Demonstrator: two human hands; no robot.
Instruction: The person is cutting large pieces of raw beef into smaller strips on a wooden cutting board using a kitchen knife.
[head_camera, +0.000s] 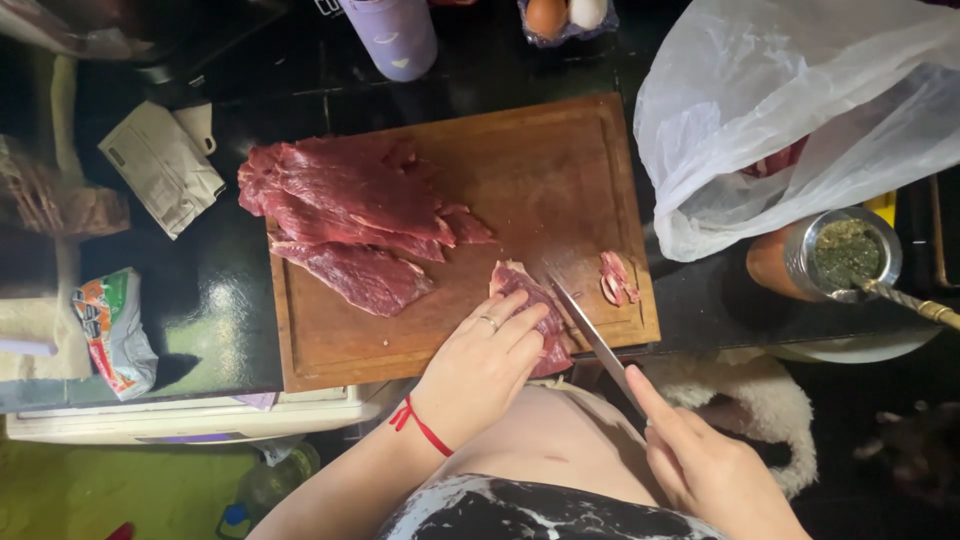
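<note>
**Bare arms, few adornments**

Wore no sleeves. Bore a thin ring on the left hand (483, 362), a knotted red string around that wrist. Showed a bare midriff above a black-and-white marbled garment. Kept the right hand (712, 470) unadorned.

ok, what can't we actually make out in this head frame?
- Meat piece being cut: mostly covered by the left hand.
- Knife: handle hidden inside the right hand.
- Bag contents: only a red patch shows through the plastic.
- Eggs and cup: cut off by the top edge.
- Left counter: too dark to read details.
</note>
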